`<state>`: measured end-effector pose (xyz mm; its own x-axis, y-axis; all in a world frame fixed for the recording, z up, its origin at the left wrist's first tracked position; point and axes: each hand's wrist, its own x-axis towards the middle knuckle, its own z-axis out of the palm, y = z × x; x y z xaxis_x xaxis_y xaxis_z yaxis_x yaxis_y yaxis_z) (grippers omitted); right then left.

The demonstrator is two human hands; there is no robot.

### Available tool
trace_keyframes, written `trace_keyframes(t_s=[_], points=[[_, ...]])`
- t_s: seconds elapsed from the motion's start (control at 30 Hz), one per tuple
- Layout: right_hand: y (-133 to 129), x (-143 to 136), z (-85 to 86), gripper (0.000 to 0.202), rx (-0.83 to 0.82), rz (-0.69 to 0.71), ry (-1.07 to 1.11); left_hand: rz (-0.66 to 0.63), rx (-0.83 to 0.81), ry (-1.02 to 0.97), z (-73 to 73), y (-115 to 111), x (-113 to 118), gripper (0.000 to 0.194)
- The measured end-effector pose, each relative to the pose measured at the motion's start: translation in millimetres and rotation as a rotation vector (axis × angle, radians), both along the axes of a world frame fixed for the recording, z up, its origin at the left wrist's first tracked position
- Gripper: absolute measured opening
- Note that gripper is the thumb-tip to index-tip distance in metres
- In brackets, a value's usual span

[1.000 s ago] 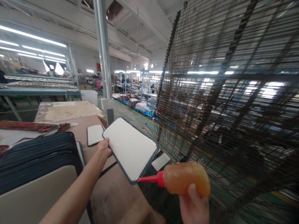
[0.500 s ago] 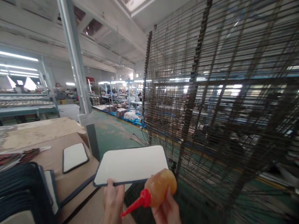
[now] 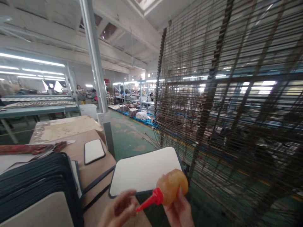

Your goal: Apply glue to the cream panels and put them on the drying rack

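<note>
Panel (image 3: 142,173) lies just beyond bottle (image 3: 171,186) and hands (image 3: 178,209)

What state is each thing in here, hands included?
Bottle: held, tilted nozzle-down
Red nozzle: fitted on the bottle
Right hand: closed around the bottle
Left hand: fingers curled near the nozzle tip, contact unclear
Large panel: white face up
Small panel: lying white face up
Dark-edged panels: packed together
Ceiling lights: lit

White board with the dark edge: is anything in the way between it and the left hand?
Nothing visible stands between the left hand and the white board. The orange bottle in the right hand hides the board's near right corner.
</note>
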<state>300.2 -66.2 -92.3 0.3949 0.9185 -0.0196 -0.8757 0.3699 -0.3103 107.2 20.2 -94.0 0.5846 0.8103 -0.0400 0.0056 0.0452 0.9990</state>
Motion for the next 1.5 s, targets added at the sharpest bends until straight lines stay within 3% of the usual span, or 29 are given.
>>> trace_keyframes(t_s=[0.07,0.13,0.2,0.27,0.4,0.5,0.63,0.73,0.87,0.97,1.23,1.5], points=[[-3.1,-4.3,-3.3,0.038,0.010,0.015,-0.019,0.146,0.404,0.169,41.0,29.6,10.8,0.050],[-6.6,-9.5,-4.3,0.035,0.015,0.024,-0.027,0.122,0.738,0.365,75.3,62.2,29.5,0.058],[-9.9,-14.3,-1.4,0.037,0.007,0.051,-0.019,-0.036,0.791,0.489,95.5,89.3,48.8,0.055],[-12.8,-17.8,4.6,0.040,-0.001,0.054,0.011,-0.172,0.757,0.508,102.6,106.5,63.2,0.047],[-22.0,-18.8,17.8,0.048,-0.039,0.041,0.087,-0.326,0.707,0.470,98.8,114.9,73.6,0.035],[-38.3,-12.4,24.2,0.049,-0.130,0.005,0.123,-0.341,0.686,0.430,94.1,110.7,70.9,0.038],[-64.4,8.4,37.5,0.042,-0.239,-0.165,0.099,-0.305,0.647,0.368,86.6,96.7,60.9,0.046],[-72.2,31.8,58.5,0.038,-0.207,-0.303,0.024,-0.293,0.496,0.234,80.8,78.4,50.8,0.046],[-68.7,60.7,90.8,0.042,-0.131,-0.456,-0.149,-0.443,0.237,0.104,80.6,52.6,36.9,0.043],[-66.9,74.0,105.5,0.047,-0.108,-0.506,-0.295,-0.495,0.134,0.080,84.5,39.1,26.0,0.045],[-68.8,92.0,111.3,0.042,-0.060,-0.500,-0.628,-0.290,0.027,0.055,80.8,15.4,2.5,0.049],[-62.4,99.9,111.7,0.049,-0.018,-0.380,-0.753,-0.407,-0.018,0.120,97.7,16.3,-10.3,0.051]])
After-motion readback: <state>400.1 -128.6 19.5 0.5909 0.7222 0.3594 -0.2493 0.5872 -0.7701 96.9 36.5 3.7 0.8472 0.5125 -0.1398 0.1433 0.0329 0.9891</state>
